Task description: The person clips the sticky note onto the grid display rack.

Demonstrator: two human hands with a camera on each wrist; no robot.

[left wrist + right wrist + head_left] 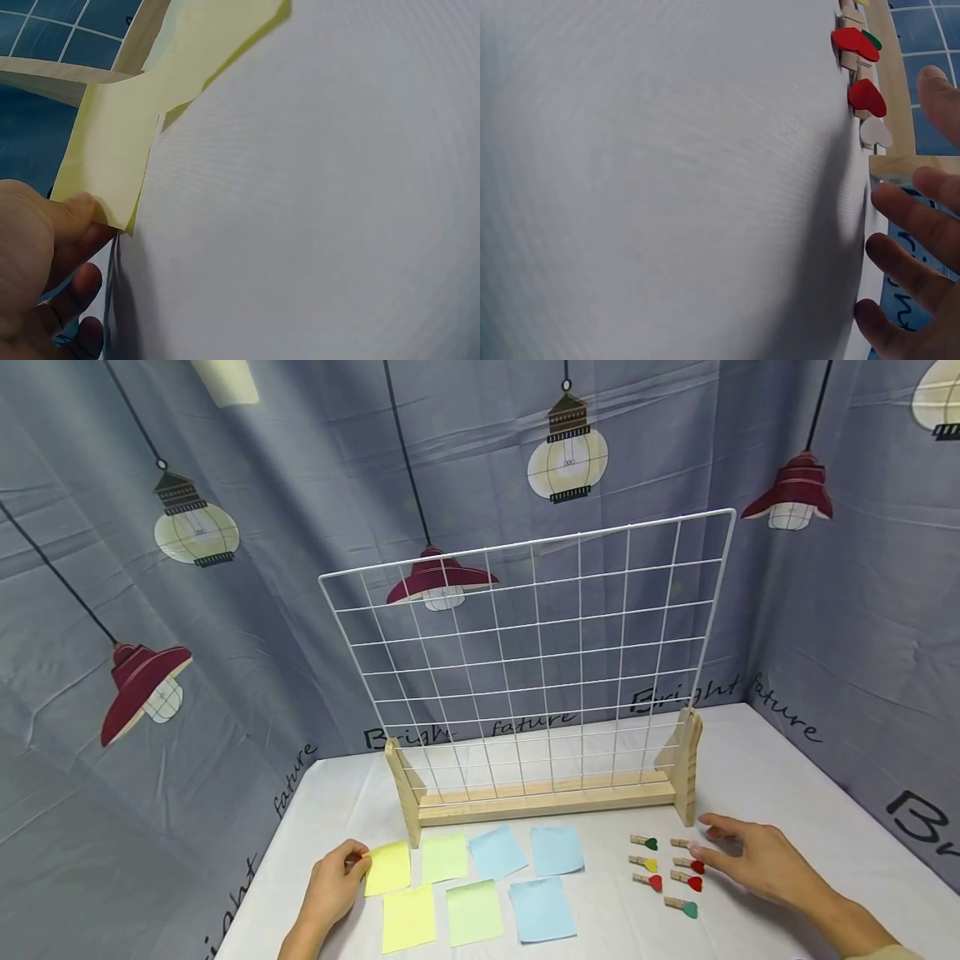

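Note:
My left hand (333, 883) pinches the lower left edge of a yellow sticky note (388, 868) between thumb and fingers; the left wrist view shows the thumb (73, 214) lying on the paper. Beside that note lie another yellow note (408, 918), two pale green notes and several blue notes (543, 910). On the right, my right hand (761, 864) hovers with spread fingers next to small wooden clothespins topped with hearts, such as a red one (687, 881) and a teal one (681, 907). A white heart clothespin (875, 132) shows near its fingers in the right wrist view.
A white wire grid (532, 660) stands upright in a wooden base (547, 799) behind the notes and clothespins. The white tabletop (600, 927) carries everything. A grey-blue curtain (300, 485) printed with lamps and lettering surrounds the table at the back and sides.

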